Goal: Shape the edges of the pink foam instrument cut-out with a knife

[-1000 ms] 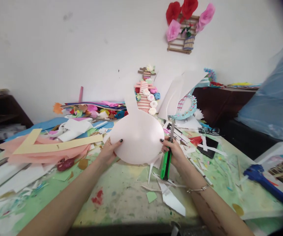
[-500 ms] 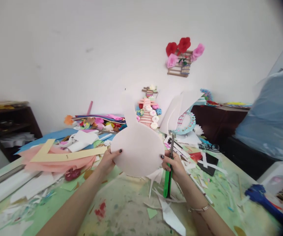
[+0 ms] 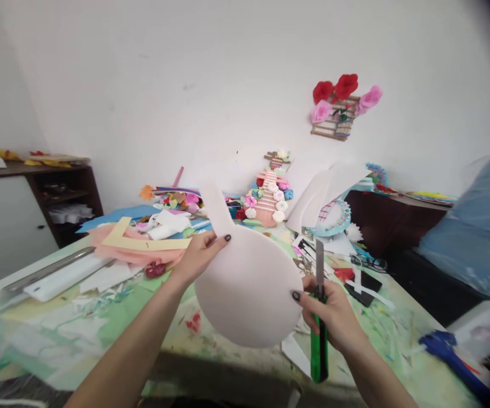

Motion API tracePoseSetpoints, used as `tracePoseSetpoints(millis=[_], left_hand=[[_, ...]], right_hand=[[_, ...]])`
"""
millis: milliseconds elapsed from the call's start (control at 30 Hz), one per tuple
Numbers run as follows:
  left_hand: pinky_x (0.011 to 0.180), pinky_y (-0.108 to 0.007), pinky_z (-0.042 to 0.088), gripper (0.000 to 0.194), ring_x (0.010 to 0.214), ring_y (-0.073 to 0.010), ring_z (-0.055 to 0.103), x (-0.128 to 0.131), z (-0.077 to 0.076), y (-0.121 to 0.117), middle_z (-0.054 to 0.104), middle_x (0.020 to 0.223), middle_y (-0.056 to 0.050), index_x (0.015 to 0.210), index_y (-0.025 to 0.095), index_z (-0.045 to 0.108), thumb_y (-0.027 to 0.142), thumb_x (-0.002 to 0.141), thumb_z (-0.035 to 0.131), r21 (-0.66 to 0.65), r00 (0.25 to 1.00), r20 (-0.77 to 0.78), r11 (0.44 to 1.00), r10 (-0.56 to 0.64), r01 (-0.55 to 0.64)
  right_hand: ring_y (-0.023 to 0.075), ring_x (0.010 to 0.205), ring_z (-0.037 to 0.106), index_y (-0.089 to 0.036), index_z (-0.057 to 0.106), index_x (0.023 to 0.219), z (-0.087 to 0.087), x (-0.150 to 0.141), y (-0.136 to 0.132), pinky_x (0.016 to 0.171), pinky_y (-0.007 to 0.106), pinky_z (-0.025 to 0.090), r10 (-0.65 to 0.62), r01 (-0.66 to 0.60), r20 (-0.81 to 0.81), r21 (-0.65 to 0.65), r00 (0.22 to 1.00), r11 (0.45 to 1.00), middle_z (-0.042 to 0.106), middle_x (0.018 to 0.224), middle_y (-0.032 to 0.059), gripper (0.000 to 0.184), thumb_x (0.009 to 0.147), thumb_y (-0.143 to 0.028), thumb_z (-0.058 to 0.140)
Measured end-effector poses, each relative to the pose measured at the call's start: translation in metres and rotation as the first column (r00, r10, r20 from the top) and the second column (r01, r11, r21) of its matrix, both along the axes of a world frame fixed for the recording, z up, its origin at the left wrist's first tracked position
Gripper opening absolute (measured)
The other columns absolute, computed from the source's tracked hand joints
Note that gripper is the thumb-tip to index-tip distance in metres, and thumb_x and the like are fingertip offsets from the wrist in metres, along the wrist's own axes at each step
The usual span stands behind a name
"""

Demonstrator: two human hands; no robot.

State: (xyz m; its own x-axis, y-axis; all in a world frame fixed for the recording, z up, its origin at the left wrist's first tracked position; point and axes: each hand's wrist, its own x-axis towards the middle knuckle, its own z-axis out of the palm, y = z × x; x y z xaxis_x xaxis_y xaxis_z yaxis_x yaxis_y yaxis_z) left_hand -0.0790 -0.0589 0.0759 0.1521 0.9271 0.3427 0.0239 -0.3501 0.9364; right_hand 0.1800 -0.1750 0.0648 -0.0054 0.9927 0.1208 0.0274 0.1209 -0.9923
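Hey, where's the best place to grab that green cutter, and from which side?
I'd take the green cutter by the lower handle, coming from below. It stands roughly upright, with the bare blade pointing up. The right hand wraps the upper handle, leaving the lower end sticking out beneath, away from the blade.

Craft workshop | paper scraps [image 3: 168, 224], paper-flower decorations [image 3: 347, 107], paint-stained table [image 3: 177, 340]
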Motion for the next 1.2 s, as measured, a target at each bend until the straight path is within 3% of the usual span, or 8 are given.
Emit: tracePoseSetpoints(millis=[200,300,400,467,567,667,900,1200], left_hand=[[0.043,-0.025,0.019,0.050,0.045,-0.0090,0.029,0.021,-0.008,-0.033,0.034,0.047,0.003,0.050,0.019,0.036,0.054,0.085,0.047,0.063,0.978,-0.157,0.990,0.138,-0.130],[0.045,-0.027,0.019,0.051,0.046,-0.0099,0.028,0.031,-0.021,-0.049,0.029,0.046,0.003,0.050,0.020,0.028,0.050,0.089,0.040,0.140,0.955,-0.201,0.971,0.220,-0.194],[0.048,-0.028,0.019,0.050,0.047,-0.0103,0.028,0.039,-0.032,-0.065,0.029,0.046,0.002,0.049,0.020,0.027,0.045,0.089,0.042,0.222,0.919,-0.281,0.951,0.275,-0.217],[0.048,-0.028,0.019,0.049,0.046,-0.0103,0.028,0.042,-0.040,-0.073,0.028,0.046,0.003,0.049,0.020,0.026,0.043,0.090,0.042,0.233,0.909,-0.310,0.949,0.280,-0.213],[0.048,-0.028,0.019,0.048,0.046,-0.0099,0.026,0.043,-0.053,-0.082,0.026,0.046,0.003,0.050,0.021,0.023,0.040,0.091,0.040,0.210,0.910,-0.313,0.954,0.272,-0.212],[0.047,-0.029,0.019,0.049,0.046,-0.0095,0.024,0.041,-0.067,-0.087,0.024,0.047,0.003,0.051,0.021,0.021,0.040,0.092,0.040,0.160,0.925,-0.285,0.964,0.251,-0.213],[0.044,-0.028,0.018,0.052,0.045,-0.0091,0.023,0.044,-0.091,-0.090,0.023,0.047,0.004,0.051,0.021,0.022,0.046,0.092,0.040,0.131,0.955,-0.224,0.977,0.195,-0.169],[0.042,-0.030,0.017,0.056,0.042,-0.0088,0.021,0.047,-0.091,-0.089,0.022,0.044,0.004,0.049,0.021,0.022,0.053,0.091,0.042,0.158,0.971,-0.159,0.975,0.180,-0.155]], right_hand=[[0.0114,0.032,0.048,-0.017,0.064,0.085,-0.011,0.004,-0.056,0.033,0.020,0.031,0.336,-0.327,0.023,-0.179,0.942,0.928,0.055,0.046,-0.0026,0.035,0.070,-0.048,0.071],[0.0090,0.036,0.044,-0.017,0.069,0.086,-0.007,0.006,-0.065,0.037,0.022,0.032,0.116,-0.101,0.174,-0.097,0.978,0.990,0.059,0.054,-0.0007,0.029,0.074,-0.044,0.069],[0.0120,0.051,0.048,-0.018,0.068,0.075,-0.006,0.001,-0.070,0.049,0.026,0.036,-0.107,0.034,0.408,0.183,0.907,0.983,0.059,0.060,0.0017,0.039,0.079,-0.056,0.060],[0.0144,0.057,0.048,-0.019,0.062,0.071,-0.007,-0.005,-0.075,0.055,0.028,0.036,-0.118,-0.030,0.482,0.287,0.868,0.957,0.055,0.062,0.0027,0.059,0.086,-0.070,0.038],[0.0151,0.061,0.046,-0.019,0.054,0.071,-0.012,-0.013,-0.086,0.059,0.030,0.033,-0.108,-0.095,0.544,0.331,0.832,0.939,0.050,0.066,0.0028,0.063,0.093,-0.064,0.016],[0.0155,0.065,0.046,-0.020,0.052,0.074,-0.017,-0.020,-0.094,0.062,0.030,0.032,-0.110,-0.126,0.585,0.348,0.803,0.929,0.046,0.070,0.0022,0.051,0.098,-0.052,0.021],[0.0162,0.065,0.043,-0.018,0.053,0.077,-0.026,-0.030,-0.097,0.061,0.031,0.031,-0.113,-0.207,0.643,0.401,0.757,0.892,0.046,0.069,0.0030,0.048,0.099,-0.044,0.019],[0.0149,0.061,0.040,-0.017,0.051,0.072,-0.024,-0.033,-0.095,0.058,0.030,0.030,-0.134,-0.234,0.649,0.448,0.749,0.863,0.044,0.065,0.0024,0.049,0.099,-0.043,0.019]])
